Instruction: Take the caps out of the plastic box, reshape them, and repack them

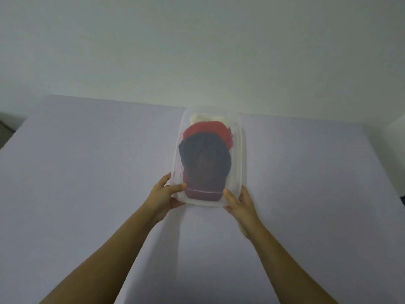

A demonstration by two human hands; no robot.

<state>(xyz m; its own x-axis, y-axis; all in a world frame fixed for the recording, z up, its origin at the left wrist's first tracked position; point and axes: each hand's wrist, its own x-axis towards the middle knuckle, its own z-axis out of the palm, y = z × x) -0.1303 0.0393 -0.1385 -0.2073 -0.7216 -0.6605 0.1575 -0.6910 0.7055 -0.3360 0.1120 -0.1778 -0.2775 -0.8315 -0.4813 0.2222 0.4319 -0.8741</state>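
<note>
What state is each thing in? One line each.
plastic box: holds three caps, gripped at near end.
dark cap: in box, nearest.
red cap: in box, partly under dark cap.
cream cap: in box, far end, mostly hidden.
left hand: grips box's near left corner.
right hand: grips box's near right corner.

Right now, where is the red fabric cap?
In the head view's centre, the red fabric cap lies inside the clear plastic box, between the dark navy cap in front and a cream cap behind.

Bedroom, likely: lilac-sheeted bed against plain white wall.
</note>
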